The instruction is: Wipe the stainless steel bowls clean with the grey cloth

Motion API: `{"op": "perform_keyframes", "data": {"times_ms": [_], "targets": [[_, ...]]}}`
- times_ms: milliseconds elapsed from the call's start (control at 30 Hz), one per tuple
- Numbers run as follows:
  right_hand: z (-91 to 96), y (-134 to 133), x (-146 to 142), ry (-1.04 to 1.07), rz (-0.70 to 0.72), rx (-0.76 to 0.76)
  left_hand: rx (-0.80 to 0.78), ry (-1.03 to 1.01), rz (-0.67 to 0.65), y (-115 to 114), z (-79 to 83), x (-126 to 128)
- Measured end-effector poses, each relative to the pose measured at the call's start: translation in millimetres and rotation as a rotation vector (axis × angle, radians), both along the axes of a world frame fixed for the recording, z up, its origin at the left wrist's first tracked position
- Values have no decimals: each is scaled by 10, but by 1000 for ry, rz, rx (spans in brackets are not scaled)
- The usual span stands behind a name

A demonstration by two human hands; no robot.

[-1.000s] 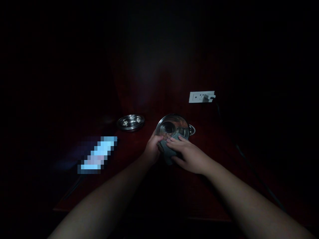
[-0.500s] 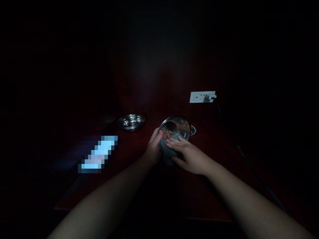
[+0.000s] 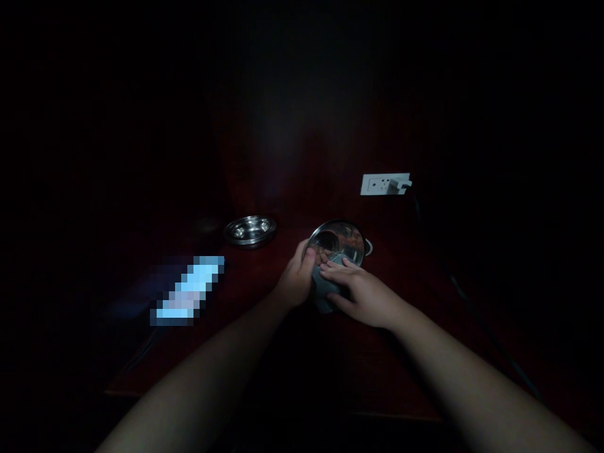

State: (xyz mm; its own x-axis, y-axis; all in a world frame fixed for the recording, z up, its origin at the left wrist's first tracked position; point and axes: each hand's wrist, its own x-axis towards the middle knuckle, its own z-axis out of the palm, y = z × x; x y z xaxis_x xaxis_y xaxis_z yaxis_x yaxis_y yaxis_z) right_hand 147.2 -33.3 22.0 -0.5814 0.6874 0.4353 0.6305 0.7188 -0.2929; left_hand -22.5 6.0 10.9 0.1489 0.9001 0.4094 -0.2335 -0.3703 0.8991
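Observation:
A shiny metal bowl (image 3: pixel 352 238) is tilted with its open side toward me, near the middle of the dark red table. My left hand (image 3: pixel 296 280) grips its left side, the thumb at the rim. Over the bowl's near edge lies a grey-green cloth (image 3: pixel 324 289), partly covered by my right hand (image 3: pixel 361 289). That hand's fingers press the cloth against the bowl, with the thumb lower down on it. The fingers of my left hand behind the bowl are hidden.
Left of the bowl, shallow steel dishes (image 3: pixel 250 231) appear stacked. A lit, pixelated screen (image 3: pixel 191 292) lies farther left. Part of a small shiny round object (image 3: pixel 369 246) shows behind the bowl. A wall socket (image 3: pixel 385 184) holds a plug, and a dark cable (image 3: pixel 491 340) runs along the right.
Both hands, the bowl and the cloth have shifted slightly to the right. The round object behind the bowl is more covered now. The grip looks the same.

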Motion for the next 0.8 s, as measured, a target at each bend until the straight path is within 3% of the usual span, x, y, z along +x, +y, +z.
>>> {"op": "perform_keyframes", "data": {"times_ms": [267, 467, 800], "targets": [[-6, 10, 24, -28, -24, -22, -233, -150, -165, -24, 49, 50], [-3, -4, 30, -1, -2, -8, -254, -179, -222, -19, 74, 60], [19, -6, 21, -62, -34, 2, -247, -265, -205, -19, 29, 105]]}}
